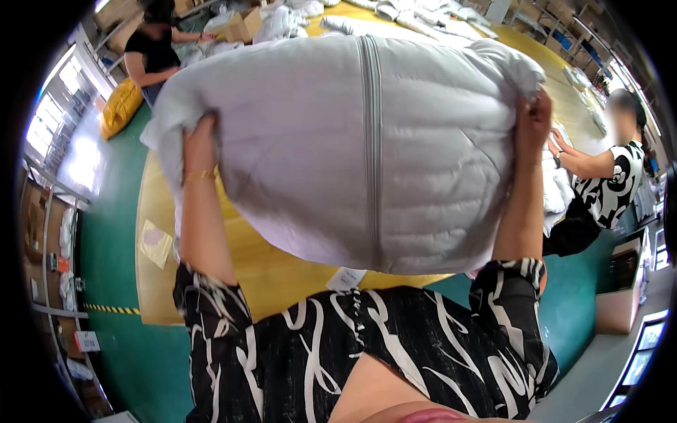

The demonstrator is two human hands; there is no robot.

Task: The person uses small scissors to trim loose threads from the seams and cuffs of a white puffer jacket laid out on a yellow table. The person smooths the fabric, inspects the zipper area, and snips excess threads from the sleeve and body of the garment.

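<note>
Left hand (200, 144) and right hand (534, 120) are both raised, each closed on the fabric of a pale grey padded jacket (303, 134), which they hold up and spread between them above the yellow surface (159, 299). The left one has its fingers tucked out of sight in the folds at the jacket's left side, while the right one shows curled fingers at a bunched corner on the upper right. Down the middle of the jacket runs a grey zip (371, 141), with smooth cloth to its left and stitched, quilted rows to its right. A white tag (346, 278) shows just below the lower edge, and a yellowish sheet (156, 244) lies on the surface near its left side. From where I stand, a person in a black top (149, 53) is on the far left, near an open cardboard box (242, 26) and a bulging yellow sack (121, 108). Another person, in a black-and-white patterned top (612, 183), is over on the right, beside more pale padded garments (557, 187). Shelving (48, 225) lines the left, beyond the green floor (116, 366).
</note>
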